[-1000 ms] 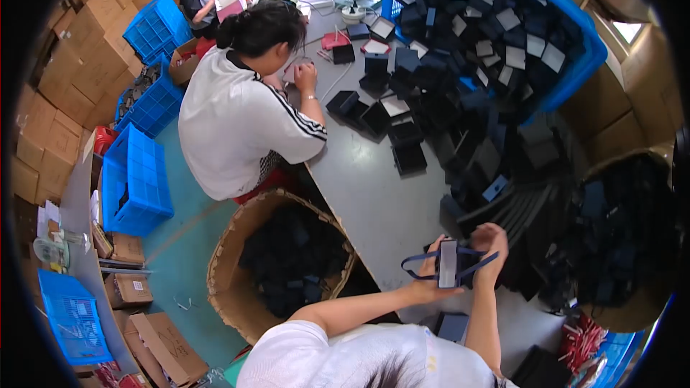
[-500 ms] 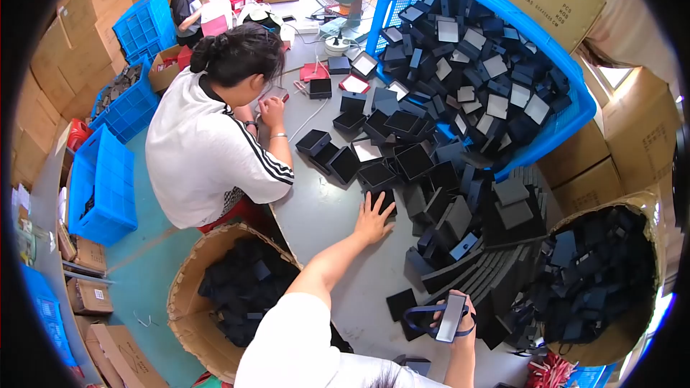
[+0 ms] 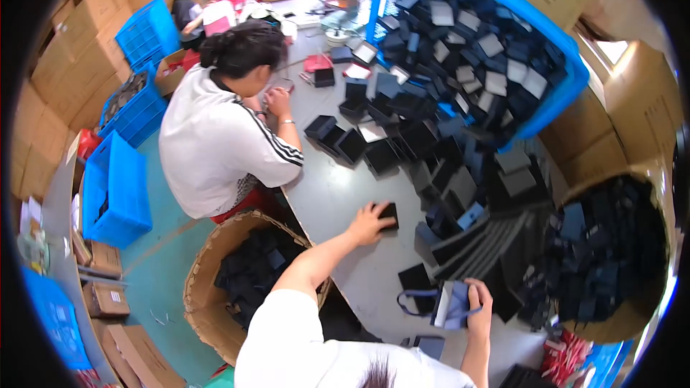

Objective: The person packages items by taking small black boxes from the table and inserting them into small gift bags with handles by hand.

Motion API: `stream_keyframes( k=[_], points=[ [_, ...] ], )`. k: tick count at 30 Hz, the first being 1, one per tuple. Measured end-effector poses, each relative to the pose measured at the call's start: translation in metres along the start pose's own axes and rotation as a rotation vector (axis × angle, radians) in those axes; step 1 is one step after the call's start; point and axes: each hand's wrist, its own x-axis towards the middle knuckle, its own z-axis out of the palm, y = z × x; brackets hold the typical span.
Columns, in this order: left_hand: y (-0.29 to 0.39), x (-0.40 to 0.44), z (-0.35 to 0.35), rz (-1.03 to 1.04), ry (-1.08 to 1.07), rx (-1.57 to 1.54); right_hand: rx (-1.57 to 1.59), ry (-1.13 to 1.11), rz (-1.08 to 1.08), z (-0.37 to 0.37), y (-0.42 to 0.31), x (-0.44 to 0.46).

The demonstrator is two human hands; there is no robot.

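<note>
Gripping a black box point(image 3: 389, 211) with the fingers of the left hand point(image 3: 369, 223): just at their right, long from near to far, touching the desk point(image 3: 327, 183) or just over it, hard to tell. Gripping a ribboned box point(image 3: 453, 306) with the fingers of the right hand point(image 3: 481, 303): left of them, likewise lengthwise near to far, well apart from and nearer than the black box.

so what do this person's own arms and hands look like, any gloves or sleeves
The left hand and right hand are bare, with no gloves. The plain white short left sleeve leaves the forearm uncovered. No watch or bracelet shows on either wrist.
</note>
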Motion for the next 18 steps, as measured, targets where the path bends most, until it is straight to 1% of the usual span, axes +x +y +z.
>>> stream_keyframes(
  k=[1, 2, 3, 4, 5, 6, 7, 8, 10, 13, 14, 15, 16, 18],
  points=[
    [0.003, 0.001, -0.008, -0.042, 0.093, -0.079, -0.027, 0.036, -0.043, -0.002, 0.001, 0.001],
    [-0.009, 0.002, 0.003, -0.086, 0.153, -0.155, -0.061, 0.079, -0.066, -0.005, 0.003, -0.001],
    [-0.001, -0.002, 0.010, -0.318, 0.281, -0.118, -0.124, 0.128, -0.085, -0.009, 0.000, -0.003],
    [0.007, -0.009, 0.000, -0.441, 0.222, -0.171, -0.097, 0.171, -0.160, -0.012, -0.001, -0.007],
    [0.022, -0.019, -0.019, -0.383, 0.237, -0.158, -0.149, 0.201, -0.139, -0.019, 0.000, -0.011],
    [0.032, -0.029, -0.026, -0.294, 0.271, -0.159, -0.114, 0.228, -0.069, -0.024, 0.009, -0.014],
    [0.056, -0.039, -0.050, -0.217, 0.254, -0.254, -0.079, 0.253, -0.030, -0.026, 0.010, -0.018],
    [0.094, -0.048, -0.085, -0.167, 0.218, -0.506, -0.043, 0.267, -0.005, -0.028, 0.012, -0.024],
    [0.147, -0.063, -0.129, 0.012, 0.124, -0.624, 0.014, 0.241, 0.043, -0.027, 0.021, -0.026],
    [0.192, -0.077, -0.148, 0.259, 0.000, -0.609, 0.134, 0.175, 0.085, -0.013, 0.024, -0.028],
    [0.200, -0.080, -0.145, 0.282, -0.067, -0.583, 0.176, 0.139, 0.089, -0.009, 0.025, -0.029],
    [0.205, -0.083, -0.140, 0.257, -0.124, -0.540, 0.215, 0.119, 0.140, -0.006, 0.020, -0.032],
    [0.207, -0.085, -0.134, 0.235, -0.179, -0.498, 0.217, 0.117, 0.141, -0.004, 0.022, -0.034],
    [0.206, -0.091, -0.127, 0.229, -0.205, -0.486, 0.293, 0.107, 0.260, -0.001, 0.028, -0.039]
  ],
)
